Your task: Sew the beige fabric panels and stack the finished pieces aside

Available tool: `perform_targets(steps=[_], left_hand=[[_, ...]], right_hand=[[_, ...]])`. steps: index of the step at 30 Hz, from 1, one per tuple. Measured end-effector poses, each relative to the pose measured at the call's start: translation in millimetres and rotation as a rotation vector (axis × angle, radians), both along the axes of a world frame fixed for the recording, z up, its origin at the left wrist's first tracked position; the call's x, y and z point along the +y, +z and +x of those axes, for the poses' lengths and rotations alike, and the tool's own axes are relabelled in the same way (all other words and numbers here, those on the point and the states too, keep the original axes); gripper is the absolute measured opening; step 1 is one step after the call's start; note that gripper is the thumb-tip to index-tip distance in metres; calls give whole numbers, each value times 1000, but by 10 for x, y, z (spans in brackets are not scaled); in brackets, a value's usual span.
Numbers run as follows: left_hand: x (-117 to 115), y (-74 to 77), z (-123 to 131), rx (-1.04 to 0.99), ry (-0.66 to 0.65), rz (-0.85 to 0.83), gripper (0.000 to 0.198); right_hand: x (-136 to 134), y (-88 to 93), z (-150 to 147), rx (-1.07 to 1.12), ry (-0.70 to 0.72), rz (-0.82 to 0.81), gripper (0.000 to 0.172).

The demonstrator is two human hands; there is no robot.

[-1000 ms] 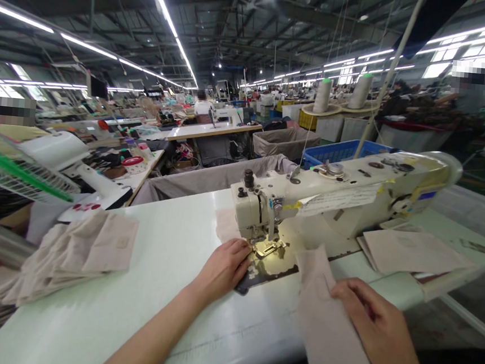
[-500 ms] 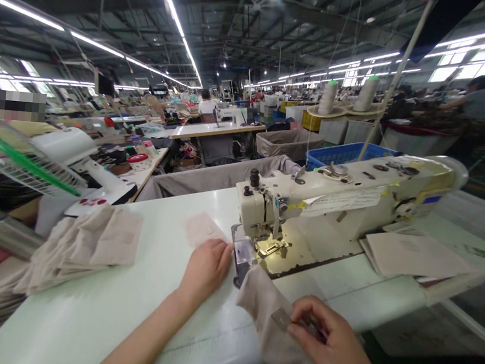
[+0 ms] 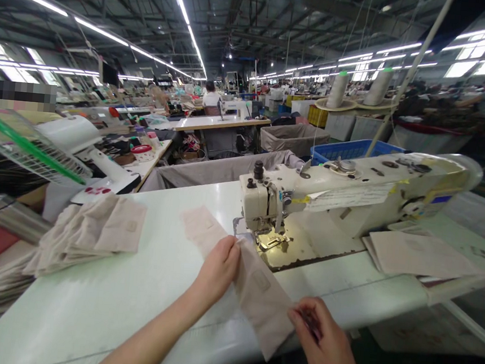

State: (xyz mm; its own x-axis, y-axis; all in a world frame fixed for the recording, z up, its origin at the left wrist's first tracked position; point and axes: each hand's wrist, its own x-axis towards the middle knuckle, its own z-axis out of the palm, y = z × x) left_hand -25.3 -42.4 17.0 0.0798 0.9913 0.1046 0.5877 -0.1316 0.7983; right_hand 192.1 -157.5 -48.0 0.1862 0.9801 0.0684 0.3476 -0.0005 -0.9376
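A beige fabric piece (image 3: pixel 262 311) with a small tan patch (image 3: pixel 261 281) stretches between my hands at the table's front edge. My left hand (image 3: pixel 220 266) is closed, pinching its upper end beside the sewing machine's needle area. My right hand (image 3: pixel 324 339) pinches the lower right corner between thumb and finger. Something small and dark sits inside my right palm, mostly hidden. Beyond my left hand lies another stretch of beige fabric (image 3: pixel 201 224) with a small mark; my fingers hide whether the two join. The cream sewing machine (image 3: pixel 262 198) stands just behind, its presser foot (image 3: pixel 272 241) lit.
A stack of beige pieces (image 3: pixel 94 225) lies at the left of the white table (image 3: pixel 160 294). Folded beige pieces (image 3: pixel 420 254) rest on the right. Also around are a white fan (image 3: pixel 76 139), a metal flask (image 3: pixel 6 212), a blue crate (image 3: pixel 355 152) and thread cones (image 3: pixel 338 91).
The fabric, bunched and hanging before, is now spread flatter with its patch facing up. My left hand has shifted slightly right onto its upper end; my right hand holds the lower corner.
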Motion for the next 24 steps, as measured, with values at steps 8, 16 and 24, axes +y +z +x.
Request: perform_targets(steps=[8, 16, 24], left_hand=[[125, -58, -104, -406, -157, -392, 51], [443, -196, 27, 101, -184, -89, 24], [433, -187, 205, 288, -145, -16, 18]], right_hand=[[-16, 10, 97, 13, 68, -23, 27], [-90, -128, 10, -97, 261, 126, 9], [-6, -42, 96, -544, 500, 527, 33]])
